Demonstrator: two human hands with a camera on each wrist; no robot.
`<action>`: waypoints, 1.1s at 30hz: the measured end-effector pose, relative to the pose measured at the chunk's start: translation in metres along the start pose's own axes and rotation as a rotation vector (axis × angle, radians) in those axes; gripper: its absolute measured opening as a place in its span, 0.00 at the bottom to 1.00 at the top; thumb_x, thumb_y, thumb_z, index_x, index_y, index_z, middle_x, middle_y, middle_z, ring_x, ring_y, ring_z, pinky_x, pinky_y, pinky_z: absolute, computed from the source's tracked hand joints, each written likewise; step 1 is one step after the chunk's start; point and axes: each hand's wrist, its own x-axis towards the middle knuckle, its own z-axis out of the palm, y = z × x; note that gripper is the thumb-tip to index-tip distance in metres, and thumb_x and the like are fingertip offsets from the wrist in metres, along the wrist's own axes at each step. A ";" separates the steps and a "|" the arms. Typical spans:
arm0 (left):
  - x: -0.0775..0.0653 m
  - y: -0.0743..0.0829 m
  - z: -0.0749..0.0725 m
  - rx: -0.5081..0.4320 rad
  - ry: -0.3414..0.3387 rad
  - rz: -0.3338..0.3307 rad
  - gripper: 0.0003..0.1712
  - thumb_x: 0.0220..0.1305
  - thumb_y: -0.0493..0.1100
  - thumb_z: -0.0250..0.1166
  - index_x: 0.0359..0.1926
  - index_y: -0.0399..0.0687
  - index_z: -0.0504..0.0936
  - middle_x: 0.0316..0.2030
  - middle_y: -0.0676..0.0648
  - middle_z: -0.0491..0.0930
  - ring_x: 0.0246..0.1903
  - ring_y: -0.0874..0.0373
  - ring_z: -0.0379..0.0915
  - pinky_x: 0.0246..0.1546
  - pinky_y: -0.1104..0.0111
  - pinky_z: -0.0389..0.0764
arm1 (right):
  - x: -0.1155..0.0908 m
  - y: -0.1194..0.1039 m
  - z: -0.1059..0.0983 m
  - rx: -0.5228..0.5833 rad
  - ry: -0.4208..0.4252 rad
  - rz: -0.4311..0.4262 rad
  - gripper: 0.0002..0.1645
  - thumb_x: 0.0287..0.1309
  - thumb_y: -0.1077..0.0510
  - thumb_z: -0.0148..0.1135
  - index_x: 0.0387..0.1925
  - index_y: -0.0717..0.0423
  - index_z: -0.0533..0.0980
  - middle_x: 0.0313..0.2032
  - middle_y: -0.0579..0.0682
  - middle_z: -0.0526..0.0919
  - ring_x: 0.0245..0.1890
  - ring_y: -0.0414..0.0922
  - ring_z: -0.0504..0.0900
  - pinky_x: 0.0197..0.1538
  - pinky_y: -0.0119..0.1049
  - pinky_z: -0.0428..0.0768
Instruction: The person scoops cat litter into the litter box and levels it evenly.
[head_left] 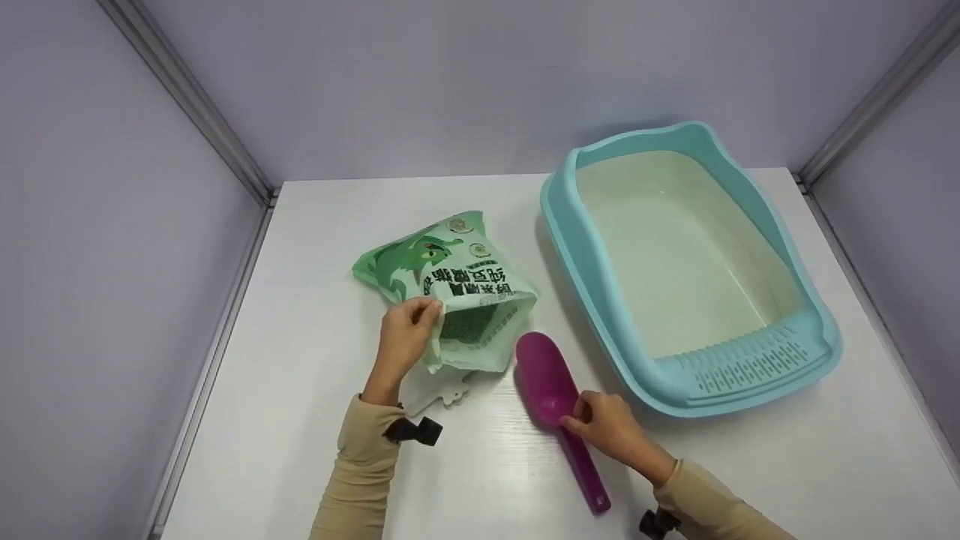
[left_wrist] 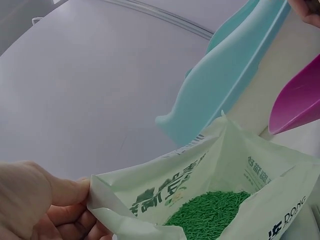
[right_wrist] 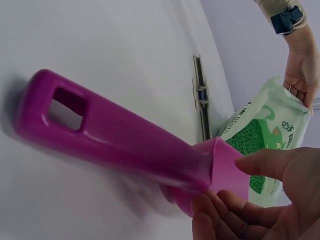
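In the head view, my left hand pinches the left edge of the mouth of a green-and-white litter bag. The bag lies on its back with its mouth towards me, and green pellets show inside it in the left wrist view. A purple scoop lies to the right of the mouth, its handle pointing towards me. My right hand is at the scoop's neck. Its fingertips touch or nearly touch the neck in the right wrist view, while the thumb stands apart from them.
A light-blue litter box with a pale inside stands on the right of the white table. Partly under the bag lies a flat white piece with a shaped edge. Pale walls enclose the back and sides.
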 end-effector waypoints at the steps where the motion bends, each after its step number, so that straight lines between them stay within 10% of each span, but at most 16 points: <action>1: 0.000 0.000 0.000 -0.002 0.000 0.001 0.12 0.67 0.39 0.60 0.39 0.32 0.84 0.30 0.36 0.82 0.27 0.62 0.67 0.32 0.72 0.70 | -0.001 0.001 0.001 -0.009 0.006 0.001 0.17 0.47 0.59 0.73 0.18 0.58 0.71 0.16 0.47 0.72 0.19 0.36 0.65 0.22 0.25 0.64; 33: 0.000 -0.001 0.000 -0.012 0.007 -0.014 0.12 0.67 0.40 0.61 0.39 0.33 0.85 0.32 0.37 0.83 0.28 0.62 0.69 0.35 0.71 0.72 | -0.019 0.014 0.024 0.015 -0.083 0.153 0.21 0.35 0.57 0.79 0.22 0.59 0.72 0.19 0.48 0.74 0.20 0.39 0.70 0.22 0.26 0.67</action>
